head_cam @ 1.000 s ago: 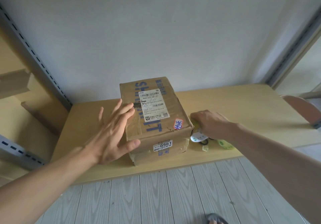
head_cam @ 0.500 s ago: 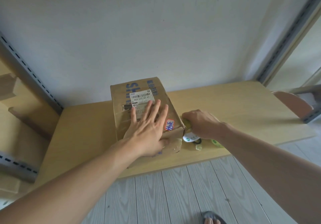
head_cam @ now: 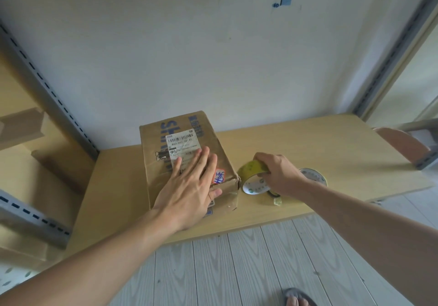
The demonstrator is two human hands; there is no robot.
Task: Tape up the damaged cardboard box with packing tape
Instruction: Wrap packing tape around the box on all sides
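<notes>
A worn brown cardboard box (head_cam: 213,139) with blue print and a white shipping label lies on the light wooden table (head_cam: 308,144); its near right corner is crumpled. My left hand (head_cam: 192,184) rests flat on the box's top, fingers straight, thumb at the near edge. Just right of the box my right hand (head_cam: 277,172) grips a yellowish roll of packing tape (head_cam: 252,175), tilted up on its edge. A second tape roll (head_cam: 312,176) lies flat behind that hand.
Small bits (head_cam: 276,199), one dark ring and one pale scrap, lie near the table's front edge. Metal shelving with cardboard (head_cam: 35,139) stands at the left. A chair back (head_cam: 400,142) is at the far right. A sandalled foot (head_cam: 296,298) shows on the grey plank floor.
My left hand came from beside the box onto its top and lies flat there. My right hand lifted the tape roll onto its edge, uncovering the second roll behind it.
</notes>
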